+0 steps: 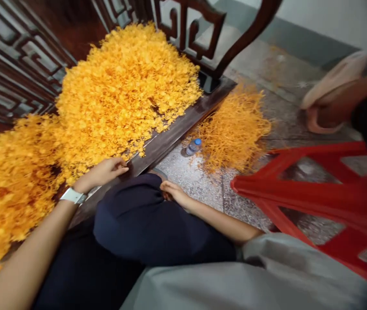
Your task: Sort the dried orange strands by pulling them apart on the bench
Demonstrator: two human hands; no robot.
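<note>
My left hand (107, 172), with a pale-banded watch (73, 196) on its wrist, hovers by the front edge of the dark wooden bench (170, 140). Its fingers are loosely bent, the thumb apart from them, and nothing shows between them. Just beyond it rises a big heap of yellow-orange artificial flower sprays (128, 82); a second heap (12, 172) lies to the left. My right hand (176, 193) is beside my knee (128, 211), fingers curled closed; what they hold, if anything, is hidden.
A bundle of orange stems (235, 127) lies on the speckled floor (202, 185) beside a small blue-capped bottle (193, 147). A red plastic stool (299, 189) lies on the right. Beyond it is another person's foot in a sandal (322, 118). A phone-like dark object (208, 83) rests at the bench's end.
</note>
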